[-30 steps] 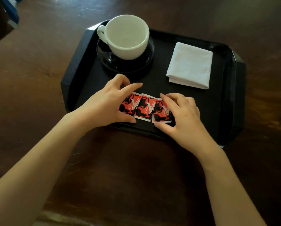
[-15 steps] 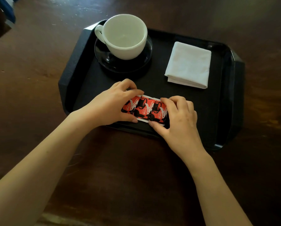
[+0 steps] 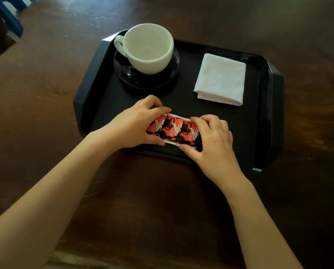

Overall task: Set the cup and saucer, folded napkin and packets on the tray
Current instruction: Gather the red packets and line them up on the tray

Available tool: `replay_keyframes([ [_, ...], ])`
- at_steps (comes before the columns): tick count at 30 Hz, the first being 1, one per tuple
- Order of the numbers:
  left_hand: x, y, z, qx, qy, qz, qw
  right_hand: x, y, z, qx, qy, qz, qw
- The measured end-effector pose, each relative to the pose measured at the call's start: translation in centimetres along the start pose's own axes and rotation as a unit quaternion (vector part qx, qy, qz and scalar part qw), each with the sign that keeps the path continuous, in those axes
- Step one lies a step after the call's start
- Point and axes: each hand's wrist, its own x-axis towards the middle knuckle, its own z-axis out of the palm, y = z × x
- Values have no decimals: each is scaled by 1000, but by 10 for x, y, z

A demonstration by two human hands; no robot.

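Note:
A black tray (image 3: 263, 117) lies on the dark wooden table. At its back left a white cup (image 3: 148, 47) stands upright on a black saucer (image 3: 123, 72). A folded white napkin (image 3: 221, 78) lies at the back right. Three red, black and white packets (image 3: 173, 129) lie overlapping in a row at the tray's front edge. My left hand (image 3: 133, 125) pinches the row's left end between thumb and fingers, and my right hand (image 3: 212, 140) pinches its right end. The outer packets are partly hidden under my fingers.
The dark brown wooden table (image 3: 45, 94) surrounds the tray on all sides. A blue object (image 3: 9, 14) shows at the far top left corner, off the table. My forearms cross the table's front part.
Both hands have drawn closer together, pushing the three packets into a tighter, more overlapped row. The view has shifted slightly; cup, saucer and napkin stay put.

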Motion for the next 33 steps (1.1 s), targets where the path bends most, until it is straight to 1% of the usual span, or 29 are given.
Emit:
replay_keyframes([
  [2, -2, -2, -2, -21, 2, -7, 1000, -2, -1, -1, 7, 6, 6, 1000],
  [10, -50, -13, -7, -53, 64, -69, 994, -36, -1, -8, 14, 47, 11, 999],
  [14, -63, -14, 5, -84, 46, -93, 991, -46, 2, 0, 26, 45, 21, 998],
  [18, -65, -13, 11, -98, 57, -110, 988, -46, 7, 3, 53, 44, 25, 997],
  [23, -65, -10, 10, -92, 58, -109, 988, -43, 10, 0, 70, 34, 19, 997],
  [26, -66, -11, 8, -111, 65, -95, 987, -42, 11, -1, 76, 33, 10, 996],
  [31, -67, -10, 7, -109, 55, -73, 990, -43, 16, -1, 71, 30, 12, 997],
  [33, -68, -8, 9, -104, 65, -60, 991, -42, 17, -4, 76, 27, 12, 997],
])
